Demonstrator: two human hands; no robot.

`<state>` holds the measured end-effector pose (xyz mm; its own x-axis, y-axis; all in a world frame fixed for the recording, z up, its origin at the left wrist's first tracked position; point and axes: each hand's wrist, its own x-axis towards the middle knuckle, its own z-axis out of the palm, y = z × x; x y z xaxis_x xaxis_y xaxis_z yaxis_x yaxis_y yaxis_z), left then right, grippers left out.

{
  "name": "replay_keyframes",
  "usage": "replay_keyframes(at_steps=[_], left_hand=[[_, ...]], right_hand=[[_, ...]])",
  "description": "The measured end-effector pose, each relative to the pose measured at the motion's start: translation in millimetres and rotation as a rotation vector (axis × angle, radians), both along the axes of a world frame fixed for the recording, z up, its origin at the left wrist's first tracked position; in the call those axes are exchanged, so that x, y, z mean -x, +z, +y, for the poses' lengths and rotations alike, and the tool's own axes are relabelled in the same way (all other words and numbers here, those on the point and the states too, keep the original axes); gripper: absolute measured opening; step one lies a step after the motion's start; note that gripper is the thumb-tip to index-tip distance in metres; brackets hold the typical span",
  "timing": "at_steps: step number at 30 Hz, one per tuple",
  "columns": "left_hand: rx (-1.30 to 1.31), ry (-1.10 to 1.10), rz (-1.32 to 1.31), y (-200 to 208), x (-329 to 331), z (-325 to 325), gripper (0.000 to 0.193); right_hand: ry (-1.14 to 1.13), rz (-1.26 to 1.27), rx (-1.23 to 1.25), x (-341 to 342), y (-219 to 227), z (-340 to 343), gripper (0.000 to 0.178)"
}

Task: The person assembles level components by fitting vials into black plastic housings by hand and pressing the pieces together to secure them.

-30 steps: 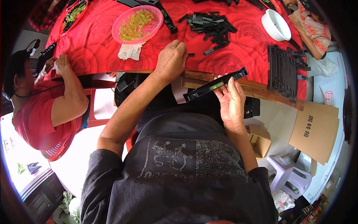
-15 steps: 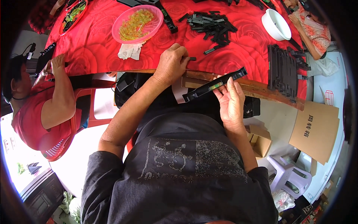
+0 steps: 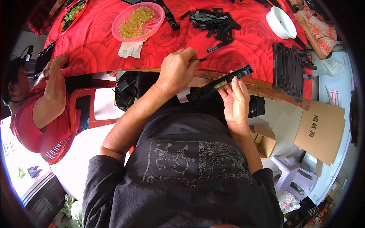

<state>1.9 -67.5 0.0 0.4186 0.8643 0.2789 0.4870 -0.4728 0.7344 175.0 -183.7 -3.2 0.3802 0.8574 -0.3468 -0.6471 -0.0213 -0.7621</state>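
Note:
My right hand [image 3: 236, 102] holds a long black spirit level [image 3: 206, 90] slantwise at the table's front edge. A yellow-green vial shows in the level's middle, beside my fingers. To its left my left hand [image 3: 175, 71] is closed in a pinch on a small black plastic strip [image 3: 203, 59], whose end sticks out past the fingertips. The strip and the level are apart. Beyond my hands lies a loose pile of similar black strips [image 3: 218, 24]. Back left stands a pink basket [image 3: 162, 23] with yellow vials in it.
A white cloth [image 3: 130, 49] lies before the basket; another black level [image 3: 171, 21] is beside it. A white bowl [image 3: 281, 23] and a row of black levels [image 3: 286, 72] occupy the table's right. A co-worker in red [image 3: 42, 117] sits left. Cardboard box [image 3: 319, 133] stands right.
My left hand has moved slightly right and toward me, bringing the black strip nearer the level. The level has turned a little in my right hand.

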Motion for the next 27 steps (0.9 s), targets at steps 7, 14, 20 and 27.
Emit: replay_keyframes(at_steps=[7, 14, 20, 27], left_hand=[[0.46, -0.148, -0.1, 26.3, -4.6, -38.7, 0.01], [0.681, -0.17, -0.233, 25.1, -4.2, -58.4, 0.007], [0.736, -0.101, -0.235, 25.8, -7.1, -64.5, 0.007], [0.666, -0.079, -0.286, 13.1, -9.9, -66.6, 0.009]], right_hand=[[0.0, -0.031, -0.017, -0.2, 0.5, -1.3, 0.008], [0.012, -0.065, 0.035, 0.5, -0.1, -1.7, 0.014], [0.046, -0.117, 0.05, 3.6, 1.1, -3.2, 0.016], [0.068, -0.185, 0.073, 7.3, 6.1, -4.5, 0.018]])
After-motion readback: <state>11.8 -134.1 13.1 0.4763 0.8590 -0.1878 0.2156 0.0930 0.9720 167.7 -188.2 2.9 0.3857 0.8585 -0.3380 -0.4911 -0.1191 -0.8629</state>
